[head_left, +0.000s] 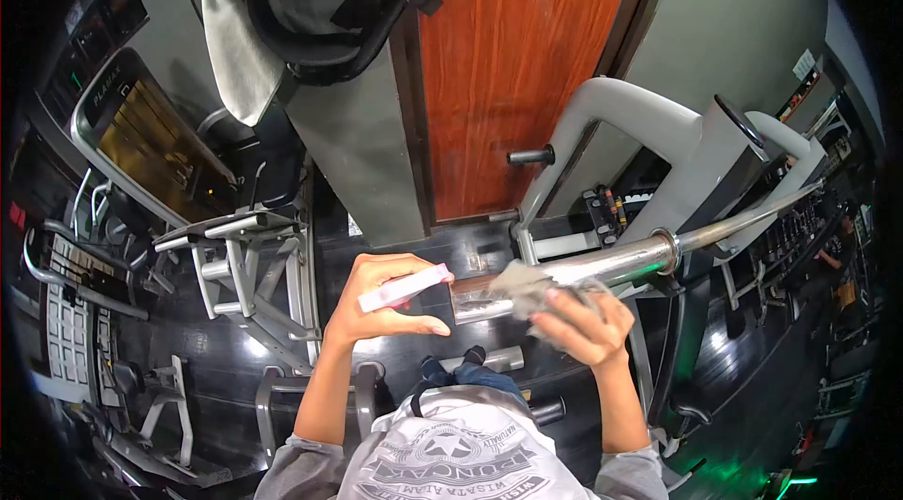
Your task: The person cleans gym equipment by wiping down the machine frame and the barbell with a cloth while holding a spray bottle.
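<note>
A barbell (602, 267) runs from the middle of the view to the upper right, its thick metal sleeve end closest to me. My right hand (588, 323) is closed on a crumpled grey cloth (527, 291), which lies against the sleeve. Beside the sleeve's end, my left hand (381, 301) grips a slim white and pink block (404, 287) between thumb and fingers. What kind of thing the block is does not show clearly.
A grey machine frame (649, 119) stands behind the barbell, in front of a red-brown wooden door (517, 58). Other gym machines (249, 265) fill the left side. A black bag (324, 1) and a pale towel (240, 53) hang at the top.
</note>
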`<state>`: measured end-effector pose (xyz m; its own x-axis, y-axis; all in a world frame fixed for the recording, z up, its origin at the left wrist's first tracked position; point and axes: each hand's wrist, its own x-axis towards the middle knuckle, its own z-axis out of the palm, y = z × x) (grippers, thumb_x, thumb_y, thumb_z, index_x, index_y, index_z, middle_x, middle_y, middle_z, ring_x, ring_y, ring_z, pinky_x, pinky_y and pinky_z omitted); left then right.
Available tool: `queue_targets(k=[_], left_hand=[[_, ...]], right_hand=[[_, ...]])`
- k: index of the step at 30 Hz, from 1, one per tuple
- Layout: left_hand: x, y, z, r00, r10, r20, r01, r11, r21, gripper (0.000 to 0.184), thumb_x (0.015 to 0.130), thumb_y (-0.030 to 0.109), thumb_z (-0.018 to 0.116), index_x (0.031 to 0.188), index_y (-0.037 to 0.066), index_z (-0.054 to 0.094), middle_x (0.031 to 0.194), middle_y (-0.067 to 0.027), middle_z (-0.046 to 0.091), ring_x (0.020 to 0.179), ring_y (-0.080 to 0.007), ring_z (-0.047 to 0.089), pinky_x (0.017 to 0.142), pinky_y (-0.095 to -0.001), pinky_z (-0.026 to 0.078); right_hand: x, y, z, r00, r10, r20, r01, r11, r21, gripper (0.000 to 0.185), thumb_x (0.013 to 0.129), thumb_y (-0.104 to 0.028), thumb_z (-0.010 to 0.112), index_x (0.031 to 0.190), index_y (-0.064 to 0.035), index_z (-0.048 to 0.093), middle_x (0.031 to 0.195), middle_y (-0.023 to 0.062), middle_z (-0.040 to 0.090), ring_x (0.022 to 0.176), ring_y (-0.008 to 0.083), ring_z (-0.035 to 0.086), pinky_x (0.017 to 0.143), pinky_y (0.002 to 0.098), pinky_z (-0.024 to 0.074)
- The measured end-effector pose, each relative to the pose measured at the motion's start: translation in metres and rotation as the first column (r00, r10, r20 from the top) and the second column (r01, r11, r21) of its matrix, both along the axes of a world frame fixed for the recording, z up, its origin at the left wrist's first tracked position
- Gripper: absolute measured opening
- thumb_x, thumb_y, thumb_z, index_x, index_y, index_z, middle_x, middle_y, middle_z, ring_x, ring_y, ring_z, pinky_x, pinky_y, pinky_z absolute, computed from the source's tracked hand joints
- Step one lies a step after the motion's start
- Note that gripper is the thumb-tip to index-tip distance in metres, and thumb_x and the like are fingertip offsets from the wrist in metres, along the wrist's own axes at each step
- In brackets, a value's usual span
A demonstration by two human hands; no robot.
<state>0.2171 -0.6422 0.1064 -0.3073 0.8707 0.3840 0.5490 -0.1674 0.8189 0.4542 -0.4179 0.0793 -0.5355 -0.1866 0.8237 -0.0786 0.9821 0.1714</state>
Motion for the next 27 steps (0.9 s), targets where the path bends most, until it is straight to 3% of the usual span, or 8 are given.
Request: queue_targets(k=[6,10,16,17,19,21,23,27], left_hand=[[0.028,0.01,0.007,0.975,0.161,-0.153,-0.162,0.987,0.011,0.054,0.059,0.034,0.099,0.097,0.004,0.074,0.088,-0.0062,0.073,0.069,-0.0147,0.064,0.061,-0.0276,0.049],[0.025,0.012,-0.012,0.944,0.235,-0.231,-0.216,0.971,0.106,0.05,0.056,0.026,0.096,0.096,0.004,0.074,0.079,-0.002,0.07,0.059,-0.0064,0.057,0.052,-0.0223,0.042],[0.025,0.009,-0.008,0.972,0.219,-0.09,-0.219,0.976,0.003,0.049,0.055,0.026,0.096,0.092,0.003,0.073,0.077,0.0002,0.068,0.053,-0.0036,0.051,0.049,-0.0208,0.038],[0.026,0.01,-0.007,0.969,0.231,-0.09,-0.232,0.973,-0.005,0.049,0.055,0.027,0.097,0.092,0.004,0.073,0.077,0.0007,0.068,0.052,-0.0031,0.051,0.049,-0.0204,0.038],[0.026,0.01,-0.005,0.97,0.23,-0.074,-0.231,0.973,-0.015,0.05,0.055,0.028,0.098,0.091,0.004,0.074,0.075,0.001,0.068,0.052,-0.0024,0.051,0.049,-0.0199,0.037],[0.025,0.011,-0.003,0.974,0.221,-0.045,-0.223,0.974,-0.047,0.05,0.056,0.028,0.098,0.091,0.004,0.073,0.075,0.0006,0.068,0.051,-0.0027,0.051,0.049,-0.02,0.038],[0.024,0.012,-0.001,0.977,0.207,-0.043,-0.209,0.977,-0.05,0.05,0.055,0.029,0.097,0.091,0.003,0.073,0.074,0.0003,0.067,0.052,-0.0032,0.051,0.049,-0.0202,0.038],[0.022,0.012,-0.005,0.979,0.197,-0.047,-0.198,0.98,-0.021,0.054,0.055,0.031,0.097,0.092,0.002,0.071,0.074,-0.0007,0.065,0.054,-0.0055,0.052,0.051,-0.0216,0.039]], right_hand=[[-0.011,-0.034,-0.057,0.903,-0.347,-0.252,0.193,0.854,-0.483,0.035,0.065,-0.015,0.088,0.095,-0.0248,0.074,0.115,0.0031,0.068,0.098,0.0255,0.066,0.083,0.0416,0.0525],[-0.05,-0.083,-0.055,0.968,0.033,-0.25,-0.132,0.91,-0.392,0.029,0.073,-0.021,0.086,0.099,-0.0315,0.08,0.118,-0.0053,0.07,0.067,0.0115,0.061,0.053,0.0238,0.0464],[-0.044,-0.062,-0.06,0.948,-0.014,-0.319,-0.116,0.915,-0.386,0.027,0.072,-0.027,0.087,0.097,-0.0315,0.079,0.117,-0.0039,0.069,0.072,0.0145,0.062,0.054,0.0241,0.0471],[-0.03,-0.045,-0.07,0.957,-0.045,-0.287,-0.069,0.924,-0.377,0.026,0.072,-0.014,0.086,0.092,-0.0249,0.074,0.117,0.006,0.061,0.089,0.024,0.064,0.073,0.0374,0.0553],[-0.019,-0.023,-0.073,0.852,-0.376,-0.365,0.136,0.831,-0.539,0.026,0.075,-0.001,0.075,0.092,-0.0175,0.066,0.12,0.0101,0.056,0.115,0.0311,0.056,0.093,0.0454,0.0485],[-0.01,-0.005,-0.063,0.72,-0.578,-0.384,0.147,0.667,-0.73,0.017,0.087,-0.006,0.068,0.103,-0.0076,0.065,0.123,0.0121,0.053,0.119,0.031,0.052,0.104,0.0443,0.0416],[-0.023,0.002,-0.06,0.589,-0.684,-0.431,-0.143,0.437,-0.888,0.023,0.095,-0.008,0.061,0.118,-0.0032,0.059,0.127,0.012,0.051,0.121,0.0275,0.051,0.107,0.0406,0.0388],[-0.053,-0.052,-0.053,0.607,-0.697,-0.382,-0.417,0.13,-0.9,0.032,0.101,-0.011,0.058,0.13,-0.0051,0.046,0.127,0.0091,0.049,0.118,0.0204,0.048,0.106,0.0357,0.0367]])
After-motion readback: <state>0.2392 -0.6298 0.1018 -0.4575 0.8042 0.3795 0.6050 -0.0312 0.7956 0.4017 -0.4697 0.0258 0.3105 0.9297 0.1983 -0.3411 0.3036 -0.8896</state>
